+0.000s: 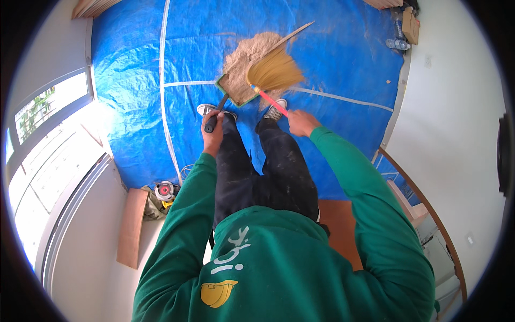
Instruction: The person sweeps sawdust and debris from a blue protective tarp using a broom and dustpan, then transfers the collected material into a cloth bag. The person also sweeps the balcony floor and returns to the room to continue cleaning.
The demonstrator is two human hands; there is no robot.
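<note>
My left hand (213, 134) is closed round the black handle of a green dustpan (245, 101), which lies low on the blue tarp with sawdust in it. In my right hand (302, 123) is the pink handle of a broom (275, 71) with yellow straw bristles. Those bristles are fanned over the right side of the sawdust heap (251, 49), just beyond the dustpan's right edge. A thin pale wooden strip (292, 34) slants across the heap behind the bristles. Part of the dustpan is hidden under the sawdust.
Blue tarp (129, 59) with white tape lines covers the floor. A power saw (165, 191) and a wooden board (132, 228) are at the lower left. Plastic bottles (397, 44) and a cardboard box (411, 26) stand by the right wall. A wooden-edged rail (424, 201) runs at the right.
</note>
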